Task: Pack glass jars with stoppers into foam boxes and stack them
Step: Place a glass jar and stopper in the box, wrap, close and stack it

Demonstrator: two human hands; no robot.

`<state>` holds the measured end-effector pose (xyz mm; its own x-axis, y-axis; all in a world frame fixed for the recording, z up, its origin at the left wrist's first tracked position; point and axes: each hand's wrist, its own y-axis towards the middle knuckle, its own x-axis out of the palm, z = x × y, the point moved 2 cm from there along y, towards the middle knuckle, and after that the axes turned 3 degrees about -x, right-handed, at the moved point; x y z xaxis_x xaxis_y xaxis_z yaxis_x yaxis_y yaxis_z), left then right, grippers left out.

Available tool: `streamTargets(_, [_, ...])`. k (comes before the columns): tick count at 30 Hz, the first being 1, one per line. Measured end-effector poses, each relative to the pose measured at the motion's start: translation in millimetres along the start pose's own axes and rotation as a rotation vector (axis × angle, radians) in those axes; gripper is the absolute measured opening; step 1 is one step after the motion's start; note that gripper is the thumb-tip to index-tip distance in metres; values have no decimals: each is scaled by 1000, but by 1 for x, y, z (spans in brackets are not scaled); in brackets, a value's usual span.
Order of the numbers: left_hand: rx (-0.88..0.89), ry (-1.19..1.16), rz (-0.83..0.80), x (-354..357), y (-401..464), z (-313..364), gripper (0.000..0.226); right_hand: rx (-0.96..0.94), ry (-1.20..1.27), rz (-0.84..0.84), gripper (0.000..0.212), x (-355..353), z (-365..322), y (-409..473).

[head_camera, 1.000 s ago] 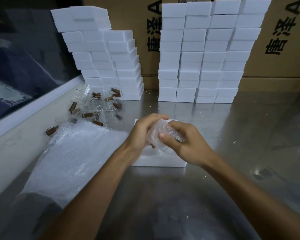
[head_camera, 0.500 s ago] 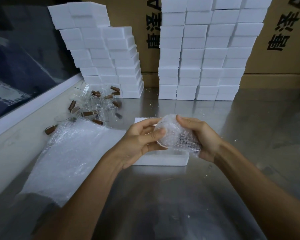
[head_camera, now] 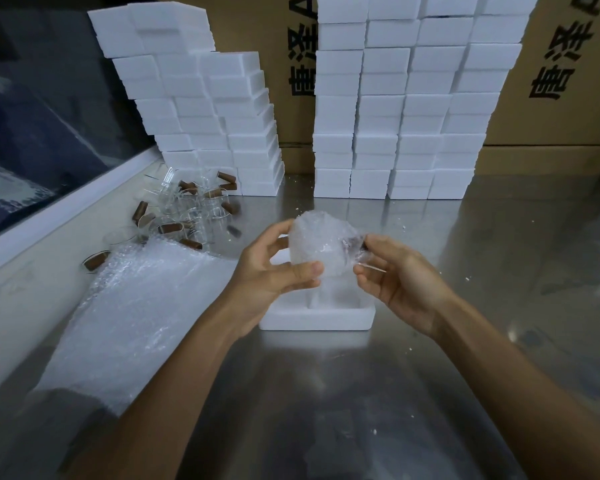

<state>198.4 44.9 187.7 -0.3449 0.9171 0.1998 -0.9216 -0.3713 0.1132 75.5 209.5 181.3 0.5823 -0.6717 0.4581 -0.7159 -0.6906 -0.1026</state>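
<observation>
Steel surface point(head_camera: 465, 341) fills lower frame; cardboard cartons point(head_camera: 551, 109) with printed characters along the back.

Right foam-box stack point(head_camera: 406, 98), upper centre-right, four columns, neat. Left foam-box stack point(head_camera: 194, 109), upper left, leaning and uneven. Both sit lower and larger in frame than half a second ago, a view change only; the stacks themselves look unchanged.

Bubble wrap sheet point(head_camera: 132, 306) lies flat at left-centre, same place as before.

Open foam box point(head_camera: 317, 317), centre, on the surface directly under the hands. More of its near rim and inside shows now, since the hands have risen off it.

Loose glass jars point(head_camera: 191, 213) with brown stoppers point(head_camera: 169, 228) heaped at left-centre, between the left stack and the bubble wrap sheet. No change.

Wrapped jar point(head_camera: 321, 247), centre, held in the air above the open foam box, bundled in bubble wrap. Earlier it sat lower, cupped closely by both hands.

Left hand point(head_camera: 274, 268): grip closed around the bundle's left side, thumb across the front low down, fingers behind.

Right hand point(head_camera: 400, 282): has shifted off the bundle's body to its right end; fingertips pinch the loose wrap there, palm open toward camera. Earlier it wrapped over the top and right side.
</observation>
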Motion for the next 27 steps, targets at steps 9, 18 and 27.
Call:
streamTargets(9, [245, 561, 118, -3, 5, 7, 79, -261, -110, 36, 17, -5, -8, 2])
streamTargets(18, [35, 433, -8, -16, 0, 6, 88, -400, -210, 178, 13, 4, -1, 1])
streamTargets(27, [57, 785, 199, -42, 4, -19, 71, -386, -386, 92, 25, 22, 20, 11])
